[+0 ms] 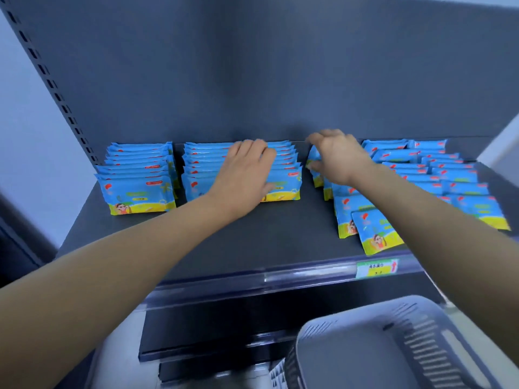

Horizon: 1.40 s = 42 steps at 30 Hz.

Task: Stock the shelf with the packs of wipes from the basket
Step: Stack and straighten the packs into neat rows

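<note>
Blue and yellow packs of wipes stand in rows on the dark shelf (252, 242). The left row (137, 178) is tidy. My left hand (244, 175) lies flat with straight fingers on top of the middle row (283, 175). My right hand (337, 158) reaches to the back of the third row (348, 209), fingers curled round a pack (314, 155) there. That row leans, and its front pack (376, 231) tilts toward the shelf edge. The grey basket (393, 346) sits at the lower right and shows no packs inside.
A fourth, loose group of packs (449, 175) fills the right end of the shelf. A green and yellow price tag (376, 268) sits on the clear front rail. Lower dark shelves (213, 327) lie below. A slotted upright (56, 88) runs up the left side.
</note>
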Motion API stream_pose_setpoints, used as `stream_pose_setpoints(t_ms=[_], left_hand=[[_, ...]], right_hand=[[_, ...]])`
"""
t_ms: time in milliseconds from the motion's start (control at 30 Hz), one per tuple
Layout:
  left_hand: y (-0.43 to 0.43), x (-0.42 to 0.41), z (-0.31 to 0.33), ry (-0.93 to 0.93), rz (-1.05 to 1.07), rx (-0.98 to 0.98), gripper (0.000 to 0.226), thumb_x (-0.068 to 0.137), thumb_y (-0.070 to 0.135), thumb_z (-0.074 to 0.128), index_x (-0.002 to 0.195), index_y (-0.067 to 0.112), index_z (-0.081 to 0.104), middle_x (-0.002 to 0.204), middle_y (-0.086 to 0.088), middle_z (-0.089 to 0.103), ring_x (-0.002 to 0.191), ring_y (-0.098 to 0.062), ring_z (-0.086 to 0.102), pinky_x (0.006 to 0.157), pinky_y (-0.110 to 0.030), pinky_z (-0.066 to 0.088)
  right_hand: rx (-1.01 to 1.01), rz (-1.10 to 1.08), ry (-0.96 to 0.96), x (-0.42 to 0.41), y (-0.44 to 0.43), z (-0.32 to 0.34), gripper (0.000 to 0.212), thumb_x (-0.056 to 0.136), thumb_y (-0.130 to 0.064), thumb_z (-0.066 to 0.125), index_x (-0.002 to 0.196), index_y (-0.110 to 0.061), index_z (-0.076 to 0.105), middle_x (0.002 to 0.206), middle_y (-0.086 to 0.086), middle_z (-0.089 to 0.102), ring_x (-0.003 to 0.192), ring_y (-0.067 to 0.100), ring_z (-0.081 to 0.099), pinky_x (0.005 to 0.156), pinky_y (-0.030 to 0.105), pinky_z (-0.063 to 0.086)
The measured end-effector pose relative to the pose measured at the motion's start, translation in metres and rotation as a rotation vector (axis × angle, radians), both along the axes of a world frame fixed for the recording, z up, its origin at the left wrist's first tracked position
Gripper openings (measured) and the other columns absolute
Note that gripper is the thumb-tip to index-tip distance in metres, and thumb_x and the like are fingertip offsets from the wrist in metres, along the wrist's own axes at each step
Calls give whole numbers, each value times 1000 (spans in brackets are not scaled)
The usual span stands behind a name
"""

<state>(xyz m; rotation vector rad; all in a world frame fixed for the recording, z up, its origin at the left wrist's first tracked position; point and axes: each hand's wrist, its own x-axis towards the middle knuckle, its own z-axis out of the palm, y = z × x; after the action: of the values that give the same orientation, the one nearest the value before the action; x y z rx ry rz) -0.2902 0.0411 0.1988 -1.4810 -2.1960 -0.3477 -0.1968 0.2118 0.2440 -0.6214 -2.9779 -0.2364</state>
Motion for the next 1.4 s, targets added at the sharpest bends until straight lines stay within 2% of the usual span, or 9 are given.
stream_pose_setpoints(t_ms=[200, 300, 400, 600, 733, 967, 1067, 1233, 1400], left_hand=[[0, 41, 19, -7, -212, 89, 51, 62, 25, 81, 103, 4, 59, 100, -13, 58, 93, -35, 56, 85, -33, 26], [2, 56, 22, -22, -297, 128, 49, 65, 26, 80, 105, 4, 59, 101, -13, 57, 93, -35, 55, 86, -34, 29], [1, 68, 29, -31, -327, 151, 49, 68, 26, 79, 106, 4, 58, 102, -13, 57, 95, -34, 54, 88, -37, 33], [5, 77, 62, 67, -326, 266, 51, 62, 25, 82, 102, 3, 58, 100, -13, 58, 93, -35, 57, 87, -34, 26], [28, 88, 69, 67, -315, 304, 52, 61, 22, 82, 103, 3, 58, 100, -14, 58, 92, -36, 56, 86, -33, 26], [95, 122, 23, -73, -188, 131, 57, 72, 31, 76, 117, 6, 53, 114, -11, 52, 108, -31, 49, 96, -37, 33], [124, 135, -4, -166, -99, 12, 63, 79, 36, 69, 129, 9, 43, 124, -7, 45, 117, -26, 40, 104, -33, 25], [155, 139, -29, -297, 8, -96, 69, 80, 42, 67, 134, 11, 38, 130, -3, 41, 123, -22, 36, 105, -28, 22], [170, 126, -31, -322, 53, -186, 85, 74, 52, 69, 139, 12, 32, 135, -1, 36, 127, -20, 31, 109, -29, 19]], right_hand=[[58, -136, -29, 61, -15, 12, 47, 92, -29, 55, 134, -11, 43, 131, 12, 47, 123, 32, 42, 98, 39, 36], [96, -182, -43, 81, -23, 12, 48, 92, -30, 55, 134, -12, 42, 133, 10, 46, 123, 30, 41, 98, 39, 35], [143, -203, -52, 98, -31, 14, 50, 92, -30, 55, 136, -12, 40, 138, 10, 42, 126, 30, 39, 100, 39, 33], [246, -196, 82, 116, -27, 38, 41, 90, -28, 56, 126, -11, 46, 126, 9, 50, 120, 30, 42, 96, 38, 33], [245, -155, 108, 132, -10, 44, 40, 90, -27, 55, 127, -13, 46, 127, 8, 49, 123, 28, 40, 95, 36, 32], [185, -30, 22, 146, 73, 25, 46, 91, -27, 54, 133, -12, 42, 134, 8, 45, 128, 27, 35, 99, 36, 31], [141, 80, -27, 137, 113, 5, 50, 91, -29, 56, 136, -11, 40, 137, 8, 43, 129, 27, 34, 101, 37, 31], [59, 233, -61, 111, 157, -21, 54, 90, -31, 58, 136, -11, 40, 139, 8, 42, 131, 27, 33, 104, 38, 32], [-27, 260, -120, 80, 177, -33, 58, 89, -34, 60, 139, -12, 38, 141, 7, 40, 132, 26, 32, 106, 39, 33]])
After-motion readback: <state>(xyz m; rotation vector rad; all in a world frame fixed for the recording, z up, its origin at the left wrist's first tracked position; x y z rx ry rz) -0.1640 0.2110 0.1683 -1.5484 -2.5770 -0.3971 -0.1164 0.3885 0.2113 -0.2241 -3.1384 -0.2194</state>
